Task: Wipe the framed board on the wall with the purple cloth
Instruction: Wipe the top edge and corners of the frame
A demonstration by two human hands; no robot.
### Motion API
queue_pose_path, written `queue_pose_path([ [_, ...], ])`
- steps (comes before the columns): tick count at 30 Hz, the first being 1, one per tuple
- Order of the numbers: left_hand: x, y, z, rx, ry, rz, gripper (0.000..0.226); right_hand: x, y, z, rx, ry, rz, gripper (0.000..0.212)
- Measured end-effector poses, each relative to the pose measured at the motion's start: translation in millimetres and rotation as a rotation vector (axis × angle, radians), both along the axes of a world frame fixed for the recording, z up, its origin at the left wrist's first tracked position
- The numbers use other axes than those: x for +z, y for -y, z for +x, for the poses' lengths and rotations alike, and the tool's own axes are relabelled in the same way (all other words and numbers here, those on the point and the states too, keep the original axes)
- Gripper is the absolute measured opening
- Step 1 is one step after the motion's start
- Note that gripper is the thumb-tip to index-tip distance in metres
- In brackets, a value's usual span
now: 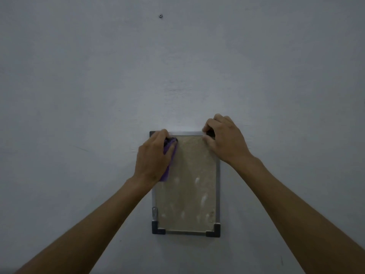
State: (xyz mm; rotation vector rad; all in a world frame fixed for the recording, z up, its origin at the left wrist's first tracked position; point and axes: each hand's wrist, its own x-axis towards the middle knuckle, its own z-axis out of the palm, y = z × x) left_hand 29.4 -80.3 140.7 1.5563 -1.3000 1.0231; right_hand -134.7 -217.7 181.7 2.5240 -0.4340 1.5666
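Observation:
A small framed board (189, 186) hangs upright on the wall, with a silver frame, dark plastic corners and a dusty, smeared beige surface. My left hand (153, 158) presses a bunched purple cloth (169, 155) against the board's upper left part; the cloth shows under my fingers and palm. At the top right corner of the frame my right hand (225, 139) grips the edge, fingers curled over the dark corner piece. Both forearms reach up from the bottom of the view.
The grey-white wall (177, 66) fills the whole view. A small screw or nail head (160, 16) sits in the wall high above the board. A small metal clip (154, 213) is on the frame's lower left side.

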Motion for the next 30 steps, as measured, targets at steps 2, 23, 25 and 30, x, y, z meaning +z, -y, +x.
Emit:
queue_pose_path([
  [2,-4.6,-0.4,-3.6,0.006,0.159,0.177,0.017,0.0,0.7,-1.0,-0.005,-0.003,-0.003,0.013],
  [23,-0.5,15.7,-14.5,-0.013,0.096,0.069,0.019,-1.8,4.5,0.3,-0.004,0.006,-0.011,0.012],
  [25,10.4,8.8,-9.1,0.043,0.203,0.097,0.019,-1.8,4.8,0.8,-0.001,0.010,-0.015,0.012],
  [30,20.3,3.5,-3.2,0.043,0.161,0.034,0.017,-3.0,4.9,2.5,0.003,0.015,-0.004,0.011],
])
